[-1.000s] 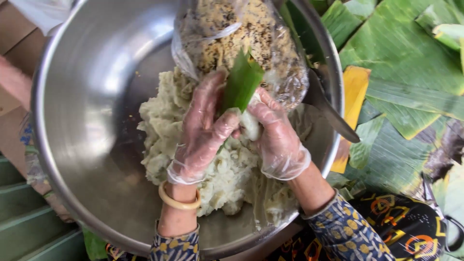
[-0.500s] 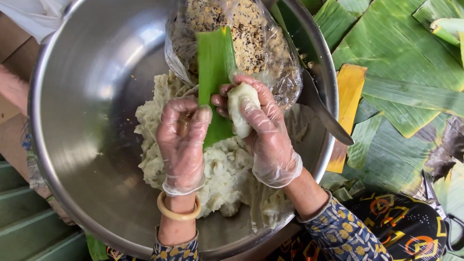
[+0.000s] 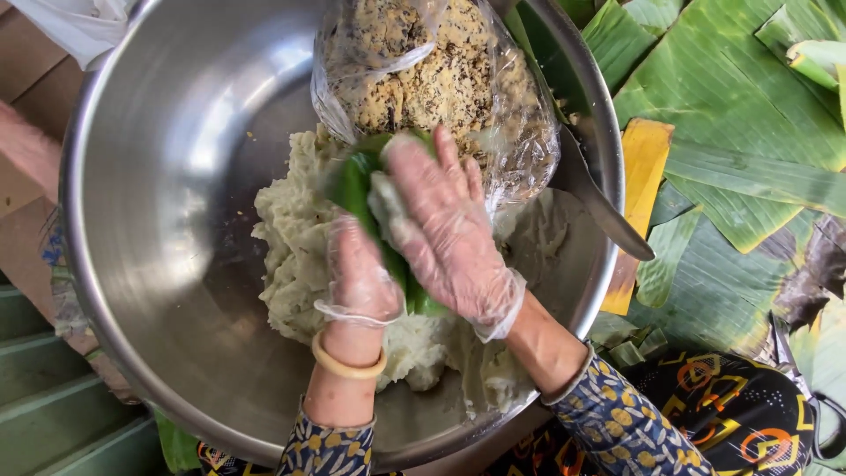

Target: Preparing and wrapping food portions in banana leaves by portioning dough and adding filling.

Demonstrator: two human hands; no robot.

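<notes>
Banana leaves (image 3: pixel 749 167) cover the floor to the right, and a big steel bowl (image 3: pixel 159 220) sits beside them. Both gloved hands work over it: the left hand (image 3: pixel 361 273) cups a green leaf strip (image 3: pixel 357 189) from below, grasping it, while the right hand (image 3: pixel 445 229) lies flat on top, pressing pale dough (image 3: pixel 295 256) into the leaf. Even, gentle pressure should keep the leaf from splitting. Inside the bowl lie the dough mound and a clear bag of crumbly brown filling (image 3: pixel 432 79)
</notes>
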